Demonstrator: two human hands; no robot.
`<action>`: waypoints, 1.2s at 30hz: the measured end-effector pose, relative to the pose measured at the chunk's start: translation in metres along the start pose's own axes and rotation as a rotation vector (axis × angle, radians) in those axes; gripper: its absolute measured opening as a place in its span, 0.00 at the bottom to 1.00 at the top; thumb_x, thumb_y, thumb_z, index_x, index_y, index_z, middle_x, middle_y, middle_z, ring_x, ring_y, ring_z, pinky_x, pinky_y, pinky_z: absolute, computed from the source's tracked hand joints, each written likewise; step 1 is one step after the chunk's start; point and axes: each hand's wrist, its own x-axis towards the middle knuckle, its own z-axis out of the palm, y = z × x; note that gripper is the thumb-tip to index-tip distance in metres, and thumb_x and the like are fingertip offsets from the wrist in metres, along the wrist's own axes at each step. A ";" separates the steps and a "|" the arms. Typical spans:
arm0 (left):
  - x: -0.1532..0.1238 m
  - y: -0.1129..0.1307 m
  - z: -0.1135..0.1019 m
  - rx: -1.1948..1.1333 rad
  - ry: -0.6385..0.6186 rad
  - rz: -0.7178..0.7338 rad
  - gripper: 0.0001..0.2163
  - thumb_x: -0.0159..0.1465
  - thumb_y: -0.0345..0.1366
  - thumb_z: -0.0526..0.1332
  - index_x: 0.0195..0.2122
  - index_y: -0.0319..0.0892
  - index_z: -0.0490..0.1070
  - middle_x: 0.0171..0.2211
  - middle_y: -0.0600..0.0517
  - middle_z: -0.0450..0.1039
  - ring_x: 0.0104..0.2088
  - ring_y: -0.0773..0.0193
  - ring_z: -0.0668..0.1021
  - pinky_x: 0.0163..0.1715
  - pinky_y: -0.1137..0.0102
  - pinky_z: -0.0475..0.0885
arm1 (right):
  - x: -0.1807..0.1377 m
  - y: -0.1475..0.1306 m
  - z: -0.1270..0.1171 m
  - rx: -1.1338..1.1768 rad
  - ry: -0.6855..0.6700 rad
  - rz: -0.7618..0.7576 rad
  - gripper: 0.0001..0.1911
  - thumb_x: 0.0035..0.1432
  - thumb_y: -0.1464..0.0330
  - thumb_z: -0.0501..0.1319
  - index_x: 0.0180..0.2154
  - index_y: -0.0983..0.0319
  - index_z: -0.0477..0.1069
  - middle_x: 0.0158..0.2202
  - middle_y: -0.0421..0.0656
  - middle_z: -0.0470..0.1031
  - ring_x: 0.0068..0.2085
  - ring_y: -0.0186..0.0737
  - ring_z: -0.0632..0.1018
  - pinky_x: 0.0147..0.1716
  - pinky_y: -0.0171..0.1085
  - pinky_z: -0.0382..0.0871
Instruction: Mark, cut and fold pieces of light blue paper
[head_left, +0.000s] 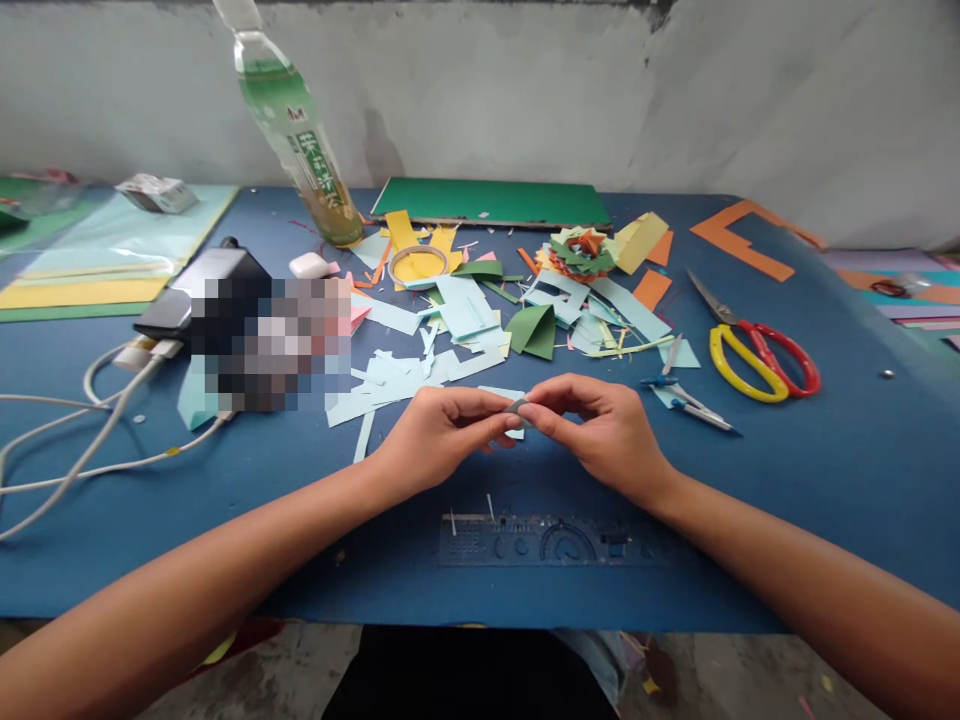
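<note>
Both hands meet over the middle of the blue table (825, 470). My left hand (439, 432) and my right hand (600, 425) each pinch the same small grey-green paper piece (519, 408) between thumb and fingertips. Light blue paper strips (409, 385) lie just behind the hands. A dark blue template ruler (555, 540) lies flat in front of them, near the table's front edge.
Yellow-and-red scissors (757, 355) and a compass (694, 405) lie to the right. Folded green paper (534, 332), a tape roll (418, 266), a folded paper flower (581, 252), a green tea bottle (296, 125), a green sheet (491, 202), a phone (202, 285) and white cables (90, 420) are around.
</note>
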 end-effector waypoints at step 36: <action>-0.001 0.006 -0.003 0.143 -0.050 -0.099 0.09 0.57 0.39 0.62 0.26 0.39 0.77 0.22 0.52 0.77 0.25 0.66 0.77 0.26 0.75 0.72 | 0.000 -0.004 -0.002 0.029 -0.059 0.054 0.13 0.47 0.70 0.67 0.36 0.59 0.68 0.24 0.36 0.75 0.26 0.34 0.77 0.28 0.32 0.72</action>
